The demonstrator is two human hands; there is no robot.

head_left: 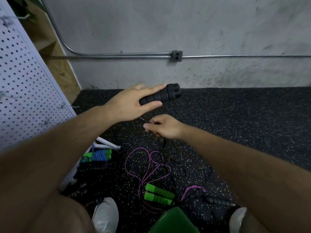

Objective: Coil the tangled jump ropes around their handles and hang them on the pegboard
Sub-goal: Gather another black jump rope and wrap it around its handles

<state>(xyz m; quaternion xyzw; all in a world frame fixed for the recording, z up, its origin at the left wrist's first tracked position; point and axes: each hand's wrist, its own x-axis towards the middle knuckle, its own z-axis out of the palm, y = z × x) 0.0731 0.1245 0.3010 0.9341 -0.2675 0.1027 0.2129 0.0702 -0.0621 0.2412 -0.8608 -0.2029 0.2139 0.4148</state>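
Pegboard (pixel 25 81): white, taken as the reference for all positions below.

Floor (pixel 235 123): dark speckled matting, running out to the right of the pegboard.

Left hand (pixel 134 101): raised off the floor, right of the pegboard's lower edge. It grips a black handle (pixel 161 95) between thumb and extended fingers, and the capped end points away from the pegboard.

Right hand (pixel 161 126): just beyond the left hand from the pegboard and lower. Its fingers are curled and pinch the thin black cord (pixel 144 120), which trails down toward the floor.

Purple rope (pixel 148 163): loose loops on the floor, well right of the pegboard's foot, with its green handles (pixel 158 195) side by side. The black cord crosses these loops.

Blue-wound bundle (pixel 99 155): cord wrapped round green grips at the pegboard's foot. Hung or lying, cannot tell.

Second black handle (pixel 217 201): on the floor, farthest from the pegboard.

Judgement: the step in hand is the start of coiling the black rope. The next move calls for drawing the cord free of the purple loops, fetching the second handle to the first, then winding under light tension.
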